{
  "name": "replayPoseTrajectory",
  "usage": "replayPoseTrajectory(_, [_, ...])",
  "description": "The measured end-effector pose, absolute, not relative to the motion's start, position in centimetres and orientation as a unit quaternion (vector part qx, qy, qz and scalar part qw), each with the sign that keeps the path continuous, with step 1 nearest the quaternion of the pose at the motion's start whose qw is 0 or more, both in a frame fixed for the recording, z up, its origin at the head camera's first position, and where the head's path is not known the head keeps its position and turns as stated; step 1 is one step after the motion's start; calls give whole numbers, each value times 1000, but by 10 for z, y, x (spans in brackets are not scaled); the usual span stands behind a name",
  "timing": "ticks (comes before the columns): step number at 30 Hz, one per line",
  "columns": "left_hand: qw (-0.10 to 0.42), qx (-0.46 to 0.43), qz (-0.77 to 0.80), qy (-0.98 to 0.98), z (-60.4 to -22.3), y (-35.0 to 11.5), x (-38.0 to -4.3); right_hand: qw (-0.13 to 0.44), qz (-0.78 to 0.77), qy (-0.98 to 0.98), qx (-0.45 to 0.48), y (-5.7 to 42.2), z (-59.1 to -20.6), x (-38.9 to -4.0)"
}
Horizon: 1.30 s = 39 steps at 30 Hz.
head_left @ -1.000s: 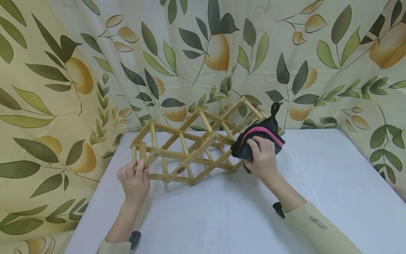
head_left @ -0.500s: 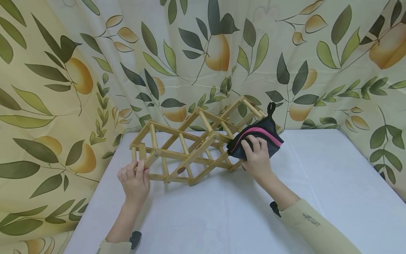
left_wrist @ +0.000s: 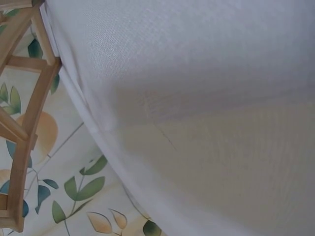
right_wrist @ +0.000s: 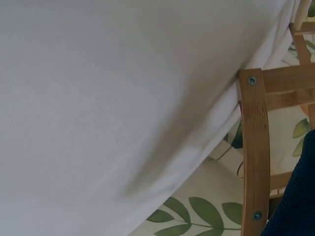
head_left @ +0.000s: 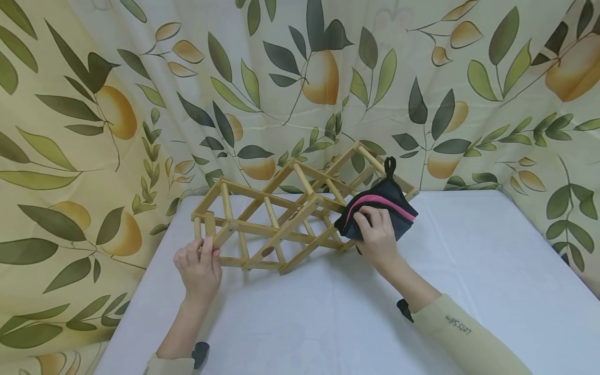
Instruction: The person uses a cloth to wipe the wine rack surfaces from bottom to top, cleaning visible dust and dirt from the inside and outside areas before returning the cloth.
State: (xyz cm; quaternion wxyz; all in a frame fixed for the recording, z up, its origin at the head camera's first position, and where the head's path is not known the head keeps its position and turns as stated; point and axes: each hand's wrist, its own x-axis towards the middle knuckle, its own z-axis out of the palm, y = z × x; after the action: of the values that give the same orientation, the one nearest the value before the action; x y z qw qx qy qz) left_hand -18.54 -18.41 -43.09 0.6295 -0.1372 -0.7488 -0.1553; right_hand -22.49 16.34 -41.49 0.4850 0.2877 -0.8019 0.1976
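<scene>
A folding wooden rack (head_left: 276, 229) of crossed slats and round dowels stands on the white table. At its left end my left hand (head_left: 199, 265) grips the lower corner. My right hand (head_left: 377, 239) pinches a dark pouch (head_left: 396, 219) with a pink stripe and a black loop on top, holding it against the rack's right end. The pouch covers part of the slats there. The left wrist view catches the rack's slats (left_wrist: 32, 108) along its left edge. In the right wrist view a slat with screws (right_wrist: 256, 152) stands beside the pouch's dark blue fabric (right_wrist: 295, 196).
The table (head_left: 469, 260) has a white cloth over it. Behind it hangs a curtain (head_left: 300, 67) printed with leaves and fruit, close to the rack's back. Black straps show at both wrists.
My right hand has shifted slightly left and down with the pouch, whose loop has also moved left and lower. The left hand and the rack stay nearly where they were.
</scene>
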Motion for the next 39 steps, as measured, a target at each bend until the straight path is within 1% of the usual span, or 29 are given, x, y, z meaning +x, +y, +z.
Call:
replayPoseTrajectory(9, [632, -136, -156, -746, -431, -183, -185, 478, 166, -802, 318, 161, -421, -218])
replayPoseTrajectory(18, [630, -137, -159, -748, -432, -184, -185, 506, 189, -800, 261, 176, -412, -221])
replayPoseTrajectory(23, [632, -137, -161, -746, -433, -185, -185, 500, 189, -811, 238, 186, -409, -222])
replayPoseTrajectory(29, [636, -138, -159, -743, -433, -185, -185, 491, 188, -815, 242, 186, -410, -223])
replayPoseTrajectory(34, [636, -140, -160, -742, -433, -185, -185, 512, 183, -798, 260, 182, -412, -225])
replayPoseTrajectory(39, [637, -141, -164, -740, -432, -185, -185, 537, 163, -787, 256, 178, -415, -227])
